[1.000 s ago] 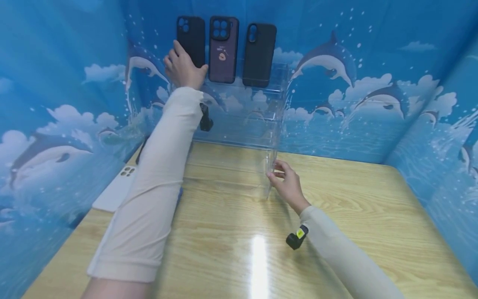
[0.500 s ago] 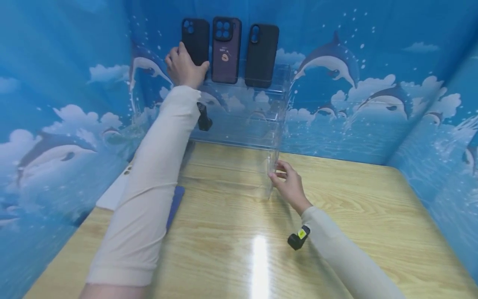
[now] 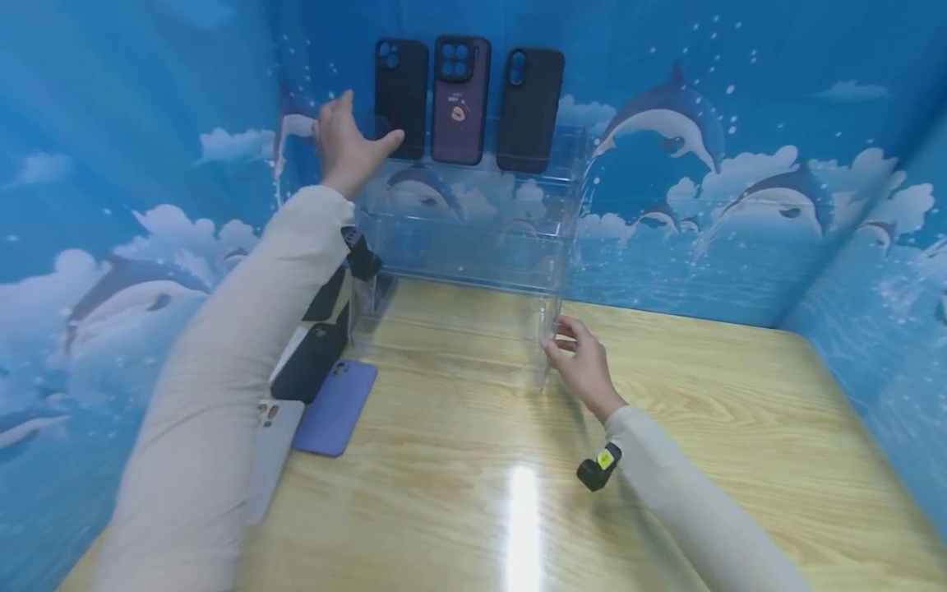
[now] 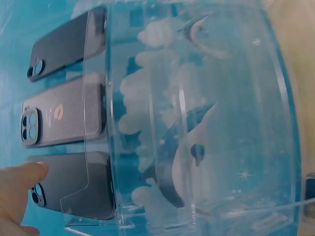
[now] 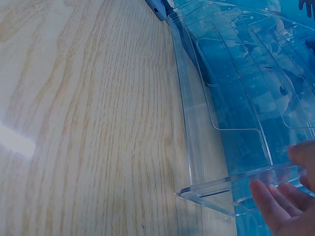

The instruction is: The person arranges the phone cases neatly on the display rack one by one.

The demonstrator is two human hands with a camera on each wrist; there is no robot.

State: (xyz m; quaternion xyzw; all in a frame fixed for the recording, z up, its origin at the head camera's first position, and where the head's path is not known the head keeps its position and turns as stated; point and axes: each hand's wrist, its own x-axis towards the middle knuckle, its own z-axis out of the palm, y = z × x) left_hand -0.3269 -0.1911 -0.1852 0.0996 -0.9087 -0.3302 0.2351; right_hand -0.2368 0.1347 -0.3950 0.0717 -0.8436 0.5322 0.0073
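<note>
A clear tiered display stand (image 3: 473,263) rises from the table, with three phone cases upright along its top tier. The left one is a black phone case (image 3: 401,99), the middle a dark purple phone case (image 3: 460,119), the right another black phone case (image 3: 529,111). Beside the left case is my left hand (image 3: 345,148), thumb and fingers spread, holding nothing; in the left wrist view a fingertip overlaps that case (image 4: 69,182), contact unclear. My right hand (image 3: 587,367) grips the stand's right side panel, thumb and fingers on either side of its edge (image 5: 246,174).
Left of the stand lie a purple-blue phone case (image 3: 336,409), a white phone case (image 3: 274,452) and a black phone case (image 3: 311,362), with more dark cases partly behind my left sleeve. A dolphin-print curtain (image 3: 703,205) surrounds the wooden table (image 3: 666,395).
My left hand has come off the left black case and shifted left, its fingers spreading. The left forearm moved left, uncovering cases on the table. My right hand keeps its grip.
</note>
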